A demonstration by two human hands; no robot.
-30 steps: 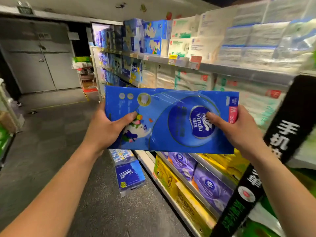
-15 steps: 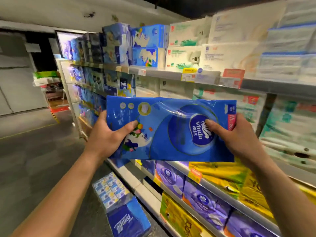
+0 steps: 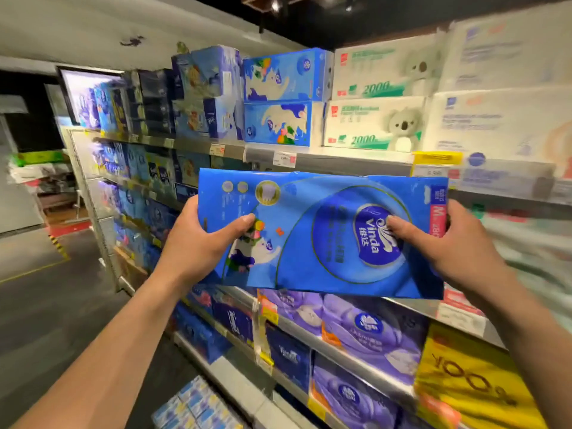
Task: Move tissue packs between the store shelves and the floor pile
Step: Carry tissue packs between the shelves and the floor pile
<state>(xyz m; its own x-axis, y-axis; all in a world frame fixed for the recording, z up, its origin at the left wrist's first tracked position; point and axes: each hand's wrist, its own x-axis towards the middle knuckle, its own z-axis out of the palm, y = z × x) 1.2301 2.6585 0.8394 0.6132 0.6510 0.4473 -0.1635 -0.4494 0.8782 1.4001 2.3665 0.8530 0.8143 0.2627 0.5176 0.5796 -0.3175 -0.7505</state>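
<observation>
Head view. A long, flat, glossy blue plastic-wrapped tissue pack (image 3: 322, 233) with a white-and-blue oval logo is held level in the air in front of the store shelving, its printed face towards the camera. The left hand (image 3: 198, 246) grips the pack's left end: the thumb lies pressed on the front face, and the other fingers are curled behind the wrap, out of sight. The right hand (image 3: 458, 246) grips the right end in the same way, with its thumb tip resting on the oval logo and its fingers hidden behind the pack. How far the hidden fingers are spread cannot be told.

Just above both thumbs runs a grey metal shelf edge (image 3: 340, 161) with price tags. On it, above the left thumb, stand blue printed cartons (image 3: 278, 122), and above the right thumb white boxes with a koala picture (image 3: 371, 125). Below the right-hand fingers lie purple soft-wrapped packs (image 3: 371, 332), with a yellow plastic pack (image 3: 464, 376) beside them. Well below the left forearm, pale blue small packs (image 3: 192, 407) lie on the dark grey floor (image 3: 46, 305).
</observation>
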